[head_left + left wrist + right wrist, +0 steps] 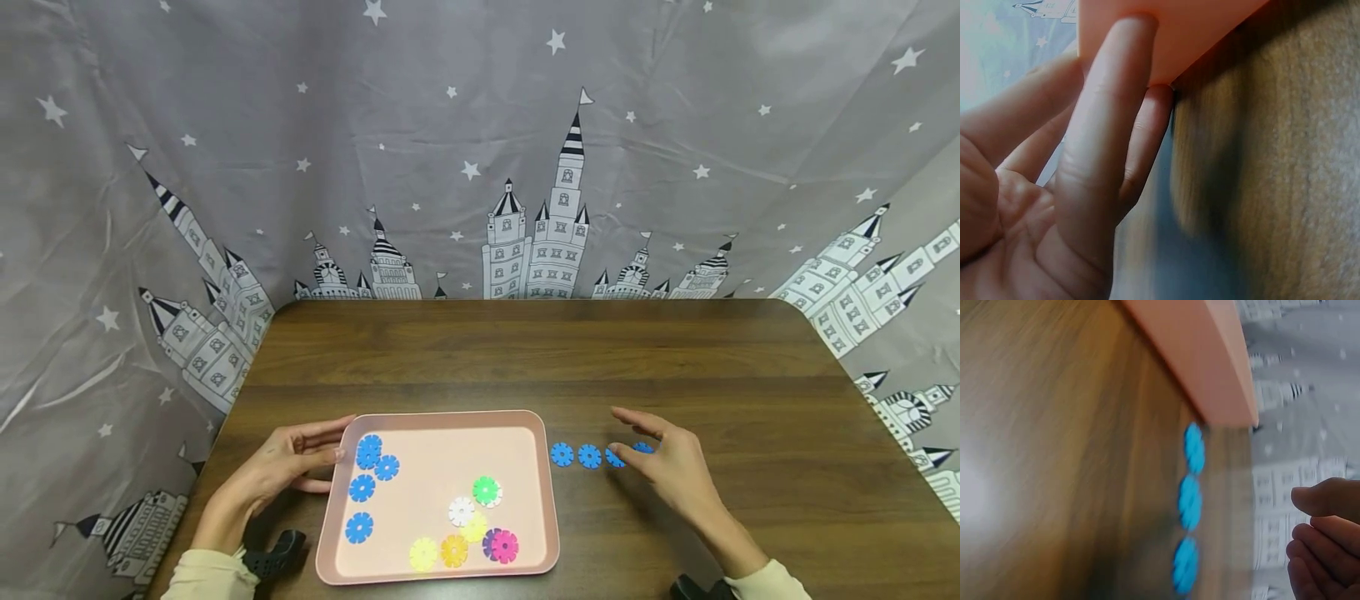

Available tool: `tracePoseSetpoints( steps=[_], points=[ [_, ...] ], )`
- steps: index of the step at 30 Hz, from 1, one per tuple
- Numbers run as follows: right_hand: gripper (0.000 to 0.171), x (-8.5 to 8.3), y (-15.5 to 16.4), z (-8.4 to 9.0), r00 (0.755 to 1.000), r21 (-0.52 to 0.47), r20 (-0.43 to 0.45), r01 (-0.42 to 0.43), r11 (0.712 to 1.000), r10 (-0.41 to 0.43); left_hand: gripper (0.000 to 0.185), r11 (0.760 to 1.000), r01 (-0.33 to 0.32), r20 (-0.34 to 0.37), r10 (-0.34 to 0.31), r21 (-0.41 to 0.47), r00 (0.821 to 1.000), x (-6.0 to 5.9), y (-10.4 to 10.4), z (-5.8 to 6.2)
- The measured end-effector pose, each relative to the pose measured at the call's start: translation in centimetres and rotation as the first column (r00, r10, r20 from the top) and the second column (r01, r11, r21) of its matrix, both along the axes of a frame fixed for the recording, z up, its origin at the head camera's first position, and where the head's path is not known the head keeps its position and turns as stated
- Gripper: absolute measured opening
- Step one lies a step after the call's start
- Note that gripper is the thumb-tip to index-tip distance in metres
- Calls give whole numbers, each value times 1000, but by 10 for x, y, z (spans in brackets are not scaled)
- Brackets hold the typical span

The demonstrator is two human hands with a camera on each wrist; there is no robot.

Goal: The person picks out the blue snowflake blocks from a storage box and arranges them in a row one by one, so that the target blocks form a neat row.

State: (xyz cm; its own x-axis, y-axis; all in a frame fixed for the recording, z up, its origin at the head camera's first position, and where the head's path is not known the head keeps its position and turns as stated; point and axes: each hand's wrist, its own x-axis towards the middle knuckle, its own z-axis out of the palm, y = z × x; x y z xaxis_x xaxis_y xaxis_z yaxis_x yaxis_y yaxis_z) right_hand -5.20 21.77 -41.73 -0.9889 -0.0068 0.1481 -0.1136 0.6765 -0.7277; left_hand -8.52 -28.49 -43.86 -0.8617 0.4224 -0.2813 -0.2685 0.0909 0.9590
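A pink tray (pixel 540 483) lies at the table's near edge. It holds several blue snowflake discs (pixel 368 467) at its left and green, white, yellow, orange and magenta discs (pixel 472 521) at its lower middle. My left hand (pixel 288 467) rests with straight fingers (pixel 1116 112) against the tray's left rim (pixel 1172 37). A row of blue discs (pixel 576 455) lies on the table right of the tray, also seen as blue discs (pixel 1190 500) in the right wrist view. My right hand (pixel 663 462) hovers relaxed over the row's right end, holding nothing.
The brown wooden table (pixel 525 350) stretches behind the tray to a grey castle-and-star curtain (pixel 480 150). Black wrist mounts (pixel 273 560) sit near the front edge by each sleeve.
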Motion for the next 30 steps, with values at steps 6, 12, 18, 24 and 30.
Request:
tracePoseSetpoints(
  steps=[6,12,18,24,30],
  points=[
    [45,-14,-28,9,995,-24,-36,-95,995,94,59,1000,-3,-1,3,-3,1000,0,1,1],
    [45,-23,-55,17,982,-48,-29,-186,981,185,59,1000,-3,-3,3,2,1000,0,1,1],
    [43,-28,-83,18,969,-46,-21,-245,968,244,58,1000,0,-7,0,8,1000,1,0,0],
    [41,-30,-103,15,953,-58,-4,-302,951,303,59,1000,-4,-11,4,-5,1000,1,0,0],
    [41,-32,-118,11,931,-57,6,-363,930,364,60,1000,-9,-14,9,-20,1000,0,1,0]
  ],
)
